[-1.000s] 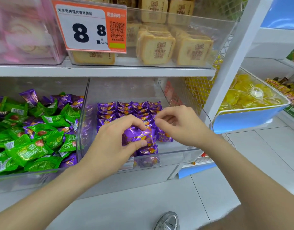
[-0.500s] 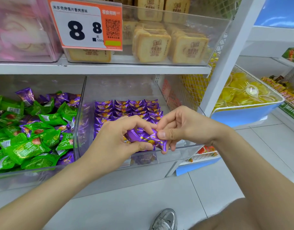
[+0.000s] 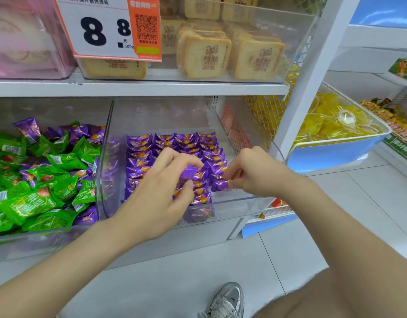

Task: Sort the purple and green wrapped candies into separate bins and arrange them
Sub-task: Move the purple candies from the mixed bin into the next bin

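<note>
Shoe [image 3: 225, 301], silver-grey, shows at the bottom edge on the pale tiled floor [image 3: 175, 283]. Above it, two bare forearms reach forward into the right bin [image 3: 232, 204], a clear box whose front wall is low.

The left hand [image 3: 156, 203] is over the front middle of this bin. Its thumb and fingers are curled around a bundle of purple candies [image 3: 192, 177], lifted a little above the ones lying below. The right hand [image 3: 255, 173] is just beside it, at the front right. It pinches a single purple candy [image 3: 219, 185] between thumb and fingertips, low at the near end of the rightmost row. The two hands are near each other but do not touch.

Behind the hands, the rows of purple candies [image 3: 175, 141] run tidy from front to back. They fill the left and middle part of the bin floor.

The left bin [image 3: 37, 241] stands wall to wall with the right one. In it, green candies [image 3: 37, 203] lie in a messy heap, and loose purple candies [image 3: 80, 131] are mixed among them, mostly at the back and along the right wall.

Farther up, a white shelf board [image 3: 138, 87] carries a clear box of toast-shaped biscuits [image 3: 204, 56] with an orange and white price tag [image 3: 110, 31] on its front. A pink box [image 3: 25, 42] stands left of it. To the far right, a blue tub [image 3: 335, 154] holds yellow jelly cups [image 3: 324, 115].
</note>
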`<state>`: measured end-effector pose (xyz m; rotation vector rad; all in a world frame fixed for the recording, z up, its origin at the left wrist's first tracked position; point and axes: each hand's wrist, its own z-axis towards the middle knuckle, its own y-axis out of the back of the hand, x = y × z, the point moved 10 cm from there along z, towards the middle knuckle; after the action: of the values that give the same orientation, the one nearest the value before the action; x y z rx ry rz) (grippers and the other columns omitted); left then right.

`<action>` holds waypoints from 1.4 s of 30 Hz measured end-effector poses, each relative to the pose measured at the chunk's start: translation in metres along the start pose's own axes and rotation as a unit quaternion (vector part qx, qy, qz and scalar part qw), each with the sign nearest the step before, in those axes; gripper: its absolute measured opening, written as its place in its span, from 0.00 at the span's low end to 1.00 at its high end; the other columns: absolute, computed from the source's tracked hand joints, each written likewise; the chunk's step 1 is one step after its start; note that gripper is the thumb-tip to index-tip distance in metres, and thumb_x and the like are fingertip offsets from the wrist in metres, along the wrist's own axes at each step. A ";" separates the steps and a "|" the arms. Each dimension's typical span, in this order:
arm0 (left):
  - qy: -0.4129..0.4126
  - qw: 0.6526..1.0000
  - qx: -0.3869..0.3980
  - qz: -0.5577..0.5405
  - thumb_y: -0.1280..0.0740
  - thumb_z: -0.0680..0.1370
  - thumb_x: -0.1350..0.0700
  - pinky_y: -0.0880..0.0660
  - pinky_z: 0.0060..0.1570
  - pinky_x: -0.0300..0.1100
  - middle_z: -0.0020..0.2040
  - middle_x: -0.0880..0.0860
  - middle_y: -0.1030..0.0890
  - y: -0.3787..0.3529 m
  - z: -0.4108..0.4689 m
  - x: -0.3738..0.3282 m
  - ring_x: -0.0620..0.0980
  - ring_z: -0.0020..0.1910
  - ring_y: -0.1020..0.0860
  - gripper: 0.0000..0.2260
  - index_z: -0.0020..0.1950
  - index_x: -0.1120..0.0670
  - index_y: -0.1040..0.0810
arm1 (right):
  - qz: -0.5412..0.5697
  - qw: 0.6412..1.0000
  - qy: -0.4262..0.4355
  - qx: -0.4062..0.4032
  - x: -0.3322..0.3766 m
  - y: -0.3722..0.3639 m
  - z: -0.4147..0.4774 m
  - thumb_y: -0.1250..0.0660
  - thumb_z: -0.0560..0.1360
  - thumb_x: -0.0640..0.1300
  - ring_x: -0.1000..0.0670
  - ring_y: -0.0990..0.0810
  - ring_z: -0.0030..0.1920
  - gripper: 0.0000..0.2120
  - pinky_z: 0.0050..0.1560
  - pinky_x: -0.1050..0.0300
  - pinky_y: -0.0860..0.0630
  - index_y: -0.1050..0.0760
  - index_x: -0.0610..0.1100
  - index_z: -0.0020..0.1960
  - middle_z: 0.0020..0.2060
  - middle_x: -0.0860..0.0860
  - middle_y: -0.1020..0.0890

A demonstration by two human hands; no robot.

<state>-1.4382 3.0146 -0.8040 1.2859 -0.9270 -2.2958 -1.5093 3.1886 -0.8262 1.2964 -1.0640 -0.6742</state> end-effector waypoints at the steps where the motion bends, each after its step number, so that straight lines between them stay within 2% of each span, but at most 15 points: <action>1: 0.001 1.000 0.000 0.002 0.33 0.83 0.59 0.29 0.53 0.42 0.59 0.46 0.27 0.000 0.001 0.002 0.47 0.53 0.25 0.14 0.67 0.46 0.25 | -0.009 1.000 0.003 0.001 0.001 -0.003 0.002 0.21 0.73 0.44 0.53 0.15 0.40 0.04 0.50 0.55 0.19 0.11 0.49 0.48 0.38 0.55 0.12; 3: 0.006 1.000 0.001 0.002 0.32 0.83 0.56 0.28 0.55 0.43 0.59 0.43 0.25 0.000 0.001 0.006 0.46 0.53 0.24 0.13 0.66 0.45 0.25 | -0.021 1.000 0.006 -0.004 0.003 -0.007 0.005 0.22 0.72 0.44 0.49 0.15 0.41 0.03 0.48 0.50 0.18 0.11 0.48 0.46 0.37 0.53 0.12; 6: 0.030 0.999 0.001 -0.026 0.29 0.81 0.54 0.28 0.48 0.39 0.57 0.38 0.21 0.001 0.002 0.011 0.44 0.51 0.21 0.11 0.63 0.45 0.24 | -0.023 1.000 0.007 -0.001 0.005 -0.010 0.007 0.24 0.72 0.42 0.50 0.15 0.41 0.04 0.47 0.49 0.17 0.11 0.48 0.46 0.38 0.54 0.12; 8: 0.047 0.997 -0.002 -0.063 0.27 0.80 0.55 0.26 0.44 0.38 0.56 0.38 0.19 0.002 0.003 0.013 0.44 0.54 0.19 0.11 0.60 0.45 0.22 | -0.028 1.000 0.009 0.002 0.005 -0.011 0.008 0.24 0.72 0.42 0.51 0.15 0.40 0.04 0.46 0.49 0.17 0.11 0.49 0.45 0.38 0.55 0.13; 12: 0.061 0.993 -0.003 -0.101 0.25 0.79 0.56 0.21 0.47 0.44 0.56 0.38 0.17 0.002 0.004 0.018 0.43 0.57 0.19 0.11 0.57 0.45 0.20 | -0.031 1.000 -0.001 -0.004 0.001 -0.012 0.009 0.24 0.71 0.45 0.51 0.15 0.41 0.04 0.46 0.48 0.16 0.11 0.51 0.45 0.38 0.57 0.13; 17: 0.062 0.993 0.006 -0.099 0.24 0.78 0.56 0.20 0.49 0.43 0.54 0.39 0.17 -0.001 0.004 0.019 0.41 0.57 0.19 0.11 0.56 0.45 0.20 | -0.025 1.000 -0.005 -0.010 0.000 -0.012 0.010 0.24 0.71 0.46 0.52 0.15 0.42 0.04 0.46 0.47 0.16 0.12 0.53 0.45 0.38 0.58 0.13; 23: 0.075 0.989 -0.002 -0.127 0.23 0.77 0.59 0.20 0.47 0.39 0.51 0.43 0.15 0.001 0.004 0.022 0.44 0.47 0.16 0.12 0.55 0.45 0.19 | -0.008 1.000 -0.022 -0.015 -0.008 -0.008 0.009 0.22 0.71 0.47 0.53 0.16 0.43 0.04 0.48 0.47 0.16 0.12 0.53 0.45 0.39 0.58 0.13; 27: 0.082 0.986 -0.005 -0.143 0.23 0.77 0.60 0.20 0.47 0.37 0.49 0.43 0.16 0.002 0.004 0.023 0.45 0.45 0.16 0.13 0.54 0.44 0.19 | -0.007 1.000 -0.014 -0.010 -0.006 -0.008 0.009 0.22 0.73 0.44 0.56 0.16 0.40 0.04 0.50 0.49 0.16 0.11 0.51 0.46 0.39 0.57 0.12; 31: 0.089 0.985 -0.006 -0.149 0.23 0.77 0.60 0.20 0.48 0.36 0.49 0.44 0.15 0.002 0.004 0.024 0.46 0.48 0.15 0.13 0.54 0.45 0.19 | -0.013 1.000 -0.015 -0.011 -0.003 -0.003 0.007 0.22 0.73 0.44 0.55 0.17 0.39 0.04 0.50 0.50 0.16 0.11 0.50 0.47 0.31 0.61 0.19; 33: 0.099 0.982 -0.007 -0.160 0.23 0.77 0.60 0.19 0.49 0.36 0.50 0.44 0.15 0.002 0.004 0.026 0.45 0.49 0.14 0.12 0.55 0.46 0.18 | -0.007 0.999 -0.010 -0.042 0.000 0.006 0.006 0.24 0.74 0.45 0.55 0.18 0.37 0.02 0.49 0.53 0.18 0.11 0.50 0.45 0.28 0.61 0.21; 35: 0.114 0.977 -0.010 -0.178 0.24 0.78 0.60 0.18 0.48 0.38 0.51 0.45 0.15 0.002 0.004 0.028 0.45 0.48 0.14 0.10 0.56 0.47 0.18 | 0.041 0.994 0.000 -0.097 0.008 0.022 0.001 0.28 0.79 0.48 0.54 0.18 0.35 0.08 0.45 0.57 0.21 0.13 0.50 0.42 0.30 0.55 0.17; 36: 0.121 0.975 -0.012 -0.186 0.25 0.79 0.59 0.17 0.47 0.40 0.52 0.46 0.15 0.002 0.004 0.029 0.46 0.47 0.13 0.09 0.56 0.47 0.18 | 0.111 0.988 0.005 -0.105 0.014 0.027 -0.002 0.29 0.81 0.50 0.53 0.17 0.36 0.10 0.45 0.58 0.21 0.14 0.49 0.43 0.32 0.52 0.15; 39: 0.140 0.968 -0.016 -0.205 0.24 0.79 0.57 0.15 0.47 0.49 0.51 0.48 0.15 0.004 0.004 0.031 0.49 0.42 0.12 0.08 0.55 0.48 0.19 | 0.384 0.923 0.022 -0.012 0.039 0.017 -0.011 0.26 0.80 0.48 0.46 0.12 0.45 0.07 0.48 0.50 0.15 0.14 0.45 0.54 0.42 0.47 0.12; 40: 0.147 0.967 -0.018 -0.210 0.23 0.78 0.55 0.15 0.47 0.51 0.50 0.48 0.15 0.004 0.004 0.031 0.49 0.41 0.12 0.08 0.55 0.48 0.18 | 0.408 0.912 0.034 0.009 0.045 0.012 -0.012 0.24 0.78 0.46 0.43 0.11 0.47 0.10 0.50 0.48 0.14 0.14 0.44 0.57 0.44 0.45 0.11; 42: 0.154 0.966 -0.019 -0.209 0.21 0.76 0.53 0.15 0.45 0.51 0.48 0.47 0.14 0.005 0.004 0.031 0.49 0.39 0.13 0.10 0.54 0.48 0.17 | 0.403 0.914 0.046 0.025 0.048 0.008 -0.013 0.22 0.75 0.43 0.39 0.11 0.47 0.13 0.51 0.46 0.14 0.15 0.42 0.59 0.46 0.43 0.11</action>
<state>-1.4584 2.9943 -0.8181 1.9026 -0.5424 -2.2880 -1.4795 3.1533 -0.8059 0.7990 -1.4051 0.0435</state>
